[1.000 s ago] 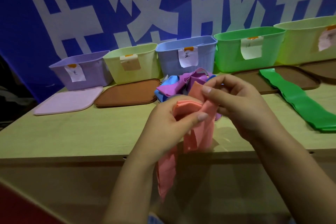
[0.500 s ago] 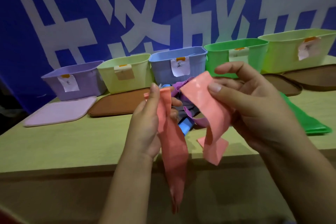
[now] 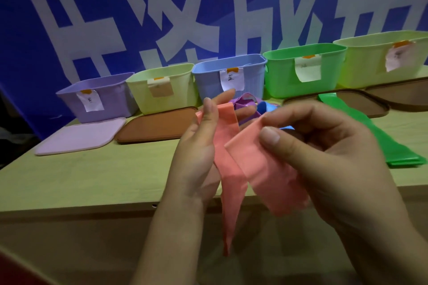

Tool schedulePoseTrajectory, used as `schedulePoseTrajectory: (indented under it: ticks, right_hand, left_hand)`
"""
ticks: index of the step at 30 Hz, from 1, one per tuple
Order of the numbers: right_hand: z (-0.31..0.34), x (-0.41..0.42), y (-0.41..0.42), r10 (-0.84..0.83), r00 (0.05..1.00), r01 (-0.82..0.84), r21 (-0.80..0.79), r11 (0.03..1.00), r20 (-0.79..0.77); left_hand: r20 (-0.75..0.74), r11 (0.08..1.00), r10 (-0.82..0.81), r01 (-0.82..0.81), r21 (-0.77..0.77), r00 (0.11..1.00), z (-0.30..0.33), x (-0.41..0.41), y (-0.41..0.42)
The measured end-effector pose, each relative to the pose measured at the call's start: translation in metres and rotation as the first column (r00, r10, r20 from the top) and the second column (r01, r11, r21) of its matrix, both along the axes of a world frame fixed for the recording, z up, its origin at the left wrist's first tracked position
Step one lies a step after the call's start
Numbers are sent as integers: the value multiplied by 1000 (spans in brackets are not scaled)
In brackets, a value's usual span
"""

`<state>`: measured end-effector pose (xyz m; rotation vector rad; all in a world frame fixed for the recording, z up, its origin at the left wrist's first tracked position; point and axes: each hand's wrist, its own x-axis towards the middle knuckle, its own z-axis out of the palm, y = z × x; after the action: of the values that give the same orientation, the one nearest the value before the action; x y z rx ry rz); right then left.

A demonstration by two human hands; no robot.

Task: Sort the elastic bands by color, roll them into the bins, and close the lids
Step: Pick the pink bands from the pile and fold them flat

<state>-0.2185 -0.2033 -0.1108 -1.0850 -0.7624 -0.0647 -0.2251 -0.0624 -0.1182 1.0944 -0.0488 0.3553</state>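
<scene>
Both hands hold one pink elastic band over the table's front edge. My left hand pinches one end upright between thumb and fingers, and its long tail hangs down below the edge. My right hand grips the other end under the thumb, folded across the palm. Behind the hands lies a heap of purple bands and blue bands, partly hidden. Green bands lie stretched out flat at the right. Along the back stand open bins: purple, pale yellow-green, blue, green, and light green.
A lilac lid and a brown lid lie flat in front of the left bins. More brown lids lie under and behind the green bands at the right. A blue banner with white characters hangs behind the bins.
The band was bunched between both hands, then pulled apart into two ends. Now my right hand has drawn its end closer to the left, and the view has shifted.
</scene>
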Motion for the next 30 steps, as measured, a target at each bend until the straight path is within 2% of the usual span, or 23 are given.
schedulePoseTrajectory:
  ticks: [3,7,15,19,25,30]
  right_hand:
    - [-3,7,9,-17,999,17,7,1000,-44]
    - [-11,12,24,-39,991,47,56,997,-128]
    - [-15,12,31,-113,968,154,174,973,-224]
    - [-15,12,32,-67,958,140,253,957,-279]
    - [-14,11,32,-37,951,124,268,955,-307]
    - [-12,8,33,15,933,98,292,951,-359]
  left_hand:
    - [5,1000,-29,28,11,1000,3,-2,-6]
    - [21,983,-166,167,-73,986,0,-1,-12]
    - [167,919,-346,370,-138,923,-12,3,-18]
    - [221,923,-333,365,-120,917,-18,5,-21]
    - [329,915,-352,396,-76,876,-24,7,-21]
    - [376,948,-278,317,-45,884,-21,6,-25]
